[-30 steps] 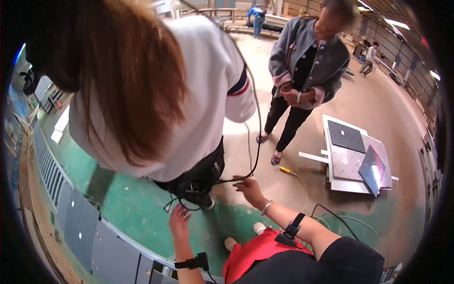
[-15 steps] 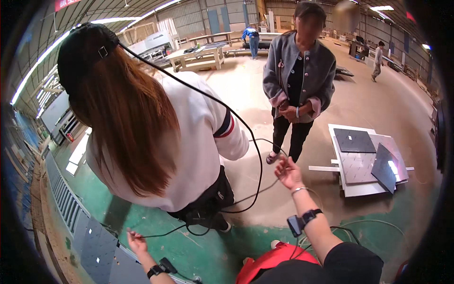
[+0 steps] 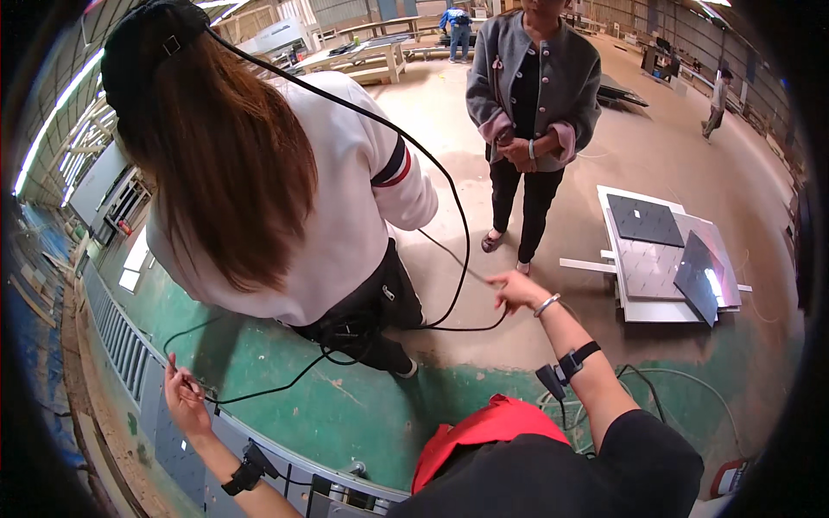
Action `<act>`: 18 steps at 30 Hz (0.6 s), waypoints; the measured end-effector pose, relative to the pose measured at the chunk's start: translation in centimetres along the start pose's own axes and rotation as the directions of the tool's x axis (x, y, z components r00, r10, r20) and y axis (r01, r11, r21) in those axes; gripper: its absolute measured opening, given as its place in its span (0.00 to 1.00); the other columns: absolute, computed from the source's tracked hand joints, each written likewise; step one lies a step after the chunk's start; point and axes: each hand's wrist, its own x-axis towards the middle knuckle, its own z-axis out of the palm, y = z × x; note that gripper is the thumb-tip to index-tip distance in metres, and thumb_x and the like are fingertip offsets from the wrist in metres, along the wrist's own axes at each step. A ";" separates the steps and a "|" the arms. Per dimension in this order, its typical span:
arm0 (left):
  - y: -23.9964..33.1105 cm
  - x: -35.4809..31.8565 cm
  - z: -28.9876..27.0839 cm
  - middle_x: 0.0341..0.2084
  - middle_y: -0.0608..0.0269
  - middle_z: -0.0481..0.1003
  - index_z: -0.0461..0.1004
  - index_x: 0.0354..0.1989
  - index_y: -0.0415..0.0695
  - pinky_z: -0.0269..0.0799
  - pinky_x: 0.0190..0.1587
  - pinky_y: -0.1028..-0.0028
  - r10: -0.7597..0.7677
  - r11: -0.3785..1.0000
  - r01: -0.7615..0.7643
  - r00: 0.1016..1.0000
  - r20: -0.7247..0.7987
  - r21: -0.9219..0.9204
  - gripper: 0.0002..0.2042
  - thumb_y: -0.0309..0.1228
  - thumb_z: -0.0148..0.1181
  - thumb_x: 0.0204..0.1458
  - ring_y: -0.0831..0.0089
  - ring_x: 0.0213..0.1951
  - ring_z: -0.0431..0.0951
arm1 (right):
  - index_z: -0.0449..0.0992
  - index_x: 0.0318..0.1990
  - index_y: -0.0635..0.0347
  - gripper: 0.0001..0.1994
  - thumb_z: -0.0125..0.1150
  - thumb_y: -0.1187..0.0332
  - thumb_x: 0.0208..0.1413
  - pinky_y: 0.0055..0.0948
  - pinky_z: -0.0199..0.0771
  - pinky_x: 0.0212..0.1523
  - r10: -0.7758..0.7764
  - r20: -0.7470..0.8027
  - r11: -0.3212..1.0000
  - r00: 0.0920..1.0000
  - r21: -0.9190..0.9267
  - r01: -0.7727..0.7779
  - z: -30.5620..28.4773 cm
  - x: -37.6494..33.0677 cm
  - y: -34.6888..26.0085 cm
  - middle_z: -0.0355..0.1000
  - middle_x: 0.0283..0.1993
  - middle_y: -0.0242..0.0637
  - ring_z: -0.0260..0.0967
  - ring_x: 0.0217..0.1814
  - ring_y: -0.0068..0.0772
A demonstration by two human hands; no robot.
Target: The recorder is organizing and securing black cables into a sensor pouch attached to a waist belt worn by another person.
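Note:
My left hand (image 3: 184,404), low at the left beside the roller conveyor, has its fingers curled round a thin black cable (image 3: 281,387). The cable runs from it to the waist of a person in a white sweatshirt (image 3: 345,224), who stands with their back to me. My right hand (image 3: 516,292) is bent round a dark cable (image 3: 453,329) at that person's right side, its index finger stretched along another stretch of cable. A thicker black cable (image 3: 445,177) arcs from the person's black cap (image 3: 155,60) down behind their arm. Small devices are strapped to both my wrists.
A person in a grey jacket (image 3: 540,95) stands ahead with hands clasped. To the right lies a stack of panels (image 3: 643,285). The roller conveyor (image 3: 121,337) runs along the left. Hoses (image 3: 691,380) lie on the floor near my right. Two more people are farther back.
My left hand has moved left and up, drawing the cable with it. My right hand has dropped slightly, its fingers now pointing left. The view has tilted down.

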 end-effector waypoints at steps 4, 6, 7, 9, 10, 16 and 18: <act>-2.1 -0.2 -1.8 0.20 0.70 0.67 0.62 0.54 0.42 0.53 0.11 0.85 -0.093 0.993 0.100 0.990 -0.102 0.069 0.18 0.34 0.45 0.56 0.86 0.13 0.61 | 0.62 0.55 0.68 0.24 0.52 0.77 0.47 0.24 0.75 0.23 -0.092 0.031 0.994 0.995 0.063 0.090 3.7 1.5 2.9 0.73 0.27 0.41 0.71 0.22 0.26; -2.2 -0.6 -1.5 0.19 0.72 0.66 0.64 0.51 0.45 0.54 0.13 0.85 -0.107 0.992 0.114 0.986 -0.129 0.051 0.15 0.34 0.46 0.56 0.85 0.14 0.62 | 0.62 0.54 0.70 0.25 0.56 0.74 0.45 0.22 0.73 0.22 -0.179 0.021 0.983 0.984 -0.049 0.180 4.1 1.9 2.7 0.72 0.24 0.39 0.69 0.20 0.24; -2.0 -0.8 -1.5 0.19 0.72 0.66 0.65 0.50 0.45 0.54 0.14 0.84 -0.101 0.993 0.109 0.982 -0.160 0.047 0.15 0.33 0.46 0.56 0.84 0.14 0.62 | 0.63 0.54 0.70 0.26 0.58 0.74 0.44 0.25 0.74 0.26 -0.132 0.027 0.984 0.991 -0.114 0.135 4.1 2.5 2.5 0.73 0.27 0.40 0.71 0.25 0.27; -1.5 -0.8 -2.1 0.20 0.72 0.67 0.66 0.48 0.44 0.56 0.17 0.82 -0.072 0.996 0.079 0.984 -0.162 0.038 0.13 0.33 0.47 0.55 0.82 0.17 0.63 | 0.64 0.53 0.65 0.26 0.58 0.73 0.41 0.30 0.72 0.35 -0.199 -0.087 0.858 0.976 -0.496 0.131 4.3 3.0 2.8 0.71 0.37 0.44 0.70 0.37 0.32; -1.1 -0.7 -2.2 0.20 0.72 0.67 0.66 0.48 0.44 0.56 0.18 0.82 -0.064 0.997 0.068 0.985 -0.162 0.020 0.14 0.33 0.47 0.55 0.82 0.17 0.63 | 0.64 0.52 0.61 0.26 0.58 0.73 0.38 0.32 0.71 0.40 -0.338 -0.163 0.643 0.927 -0.759 0.101 4.3 3.2 2.5 0.69 0.45 0.47 0.68 0.45 0.34; 0.0 -0.8 -3.4 0.18 0.73 0.64 0.62 0.54 0.43 0.54 0.17 0.83 -0.048 0.994 0.048 0.999 0.007 -0.100 0.18 0.36 0.44 0.57 0.84 0.16 0.60 | 0.51 0.62 0.60 0.34 0.53 0.77 0.43 0.34 0.63 0.54 -0.613 0.308 0.747 0.727 0.526 0.407 4.0 -2.2 -7.0 0.63 0.56 0.44 0.65 0.54 0.39; 0.7 -1.5 -2.7 0.18 0.74 0.62 0.60 0.56 0.42 0.54 0.17 0.85 -0.010 0.997 0.015 0.998 0.065 -0.074 0.19 0.36 0.43 0.58 0.86 0.17 0.60 | 0.56 0.60 0.62 0.31 0.45 0.82 0.42 0.29 0.65 0.52 -0.583 0.465 0.791 0.666 0.514 0.333 3.9 -4.5 -9.1 0.67 0.51 0.45 0.67 0.50 0.34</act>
